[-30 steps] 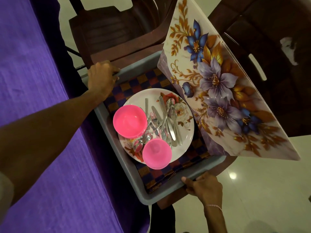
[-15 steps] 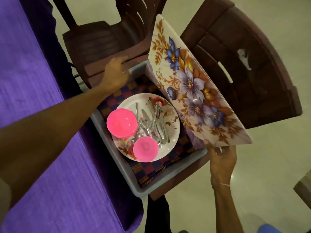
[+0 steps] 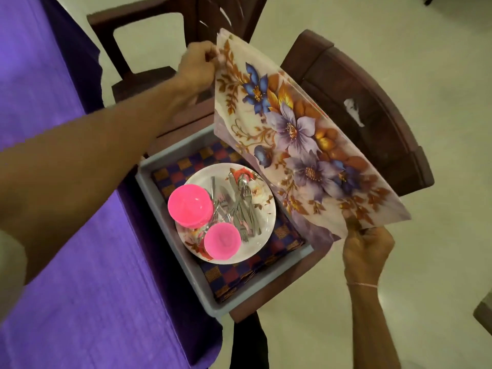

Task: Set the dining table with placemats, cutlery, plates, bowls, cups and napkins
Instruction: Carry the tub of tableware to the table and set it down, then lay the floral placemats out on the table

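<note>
Your left hand (image 3: pixel 198 59) pinches the placemat (image 3: pixel 292 139) at its upper corner; your right hand (image 3: pixel 366 251) grips its lower right edge, holding it tilted above the tray (image 3: pixel 170 222).

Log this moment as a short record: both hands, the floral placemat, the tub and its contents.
left hand: pinches the top corner of the floral placemat
right hand: grips its lower corner
floral placemat: held tilted over the tub's right side
tub: grey, on a chair seat beside the purple-clothed table
in tub: checked mats under a plate
on plate: cutlery, pink bowl, smaller pink cup
</note>
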Available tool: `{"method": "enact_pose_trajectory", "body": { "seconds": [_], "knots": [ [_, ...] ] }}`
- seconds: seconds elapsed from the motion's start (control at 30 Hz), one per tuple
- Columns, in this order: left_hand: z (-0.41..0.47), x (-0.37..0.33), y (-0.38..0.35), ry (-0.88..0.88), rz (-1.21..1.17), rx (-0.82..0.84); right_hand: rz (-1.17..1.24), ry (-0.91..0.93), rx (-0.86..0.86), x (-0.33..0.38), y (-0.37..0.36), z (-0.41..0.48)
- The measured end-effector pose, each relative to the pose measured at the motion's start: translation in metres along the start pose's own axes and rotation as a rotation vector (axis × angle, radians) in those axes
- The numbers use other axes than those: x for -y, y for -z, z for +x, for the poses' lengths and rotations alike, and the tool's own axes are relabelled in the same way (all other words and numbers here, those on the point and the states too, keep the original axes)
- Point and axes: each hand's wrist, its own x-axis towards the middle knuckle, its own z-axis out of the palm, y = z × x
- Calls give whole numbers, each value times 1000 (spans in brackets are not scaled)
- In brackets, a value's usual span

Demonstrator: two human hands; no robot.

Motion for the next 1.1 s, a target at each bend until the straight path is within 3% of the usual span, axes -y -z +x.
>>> {"method": "enact_pose_trajectory", "body": {
  "seconds": [0.13,0.3,0.47,0.73,0.93,1.0,1.1],
  "knots": [
    [-28,-31,66,-187,-114,-14,75,156,89,80,43,31],
    [-89,-29,181,-252,-267,-141,342,235,386,181,60,63],
    [-211,55,268,-14,-302,-362,450,231,745,262,8,51],
    [-398,195,321,483,-469,-690,400,113,1071,322,-119,-48],
    [-503,249,333,872,-617,-505,386,-119,1082,285,-144,-134],
    [-523,261,315,880,-737,-520,402,-234,983,261,-136,-156],
    [-548,272,286,797,-985,-669,415,-400,828,225,-137,-218]
  ]
}}
